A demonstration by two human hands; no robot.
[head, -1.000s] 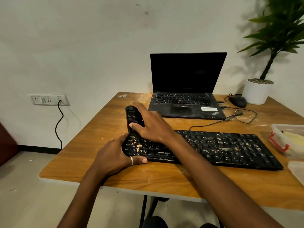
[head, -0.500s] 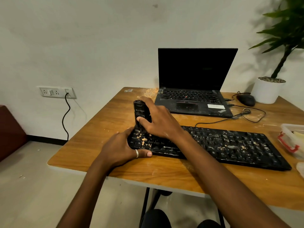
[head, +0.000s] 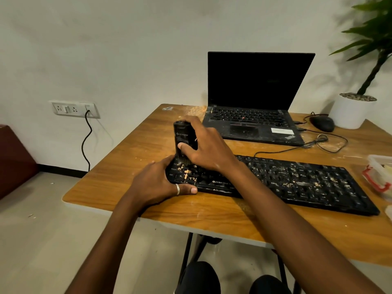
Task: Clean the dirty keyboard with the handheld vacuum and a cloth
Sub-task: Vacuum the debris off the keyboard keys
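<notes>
Right hand [head: 209,148] grips the vacuum [head: 184,138] upright, nozzle on the keyboard's [head: 297,179] crumbed left end, which the left hand [head: 157,183] clasps steady on the table [head: 131,158]: vacuuming looks barely begun, so next sweep rightward along the rows.

The keyboard [head: 297,181] is black, flecked all over with orange-tan crumbs and pale specks (brightest at its left end). The handheld vacuum [head: 182,134] is black with faint grey lettering. A silver ring [head: 177,189] bands the left hand [head: 152,183]. The table [head: 127,162] shows honey-brown wood grain. The laptop [head: 254,81] is black, with one red dot among its keys. The pot [head: 347,113] is white, its leaves [head: 373,24] green.
</notes>
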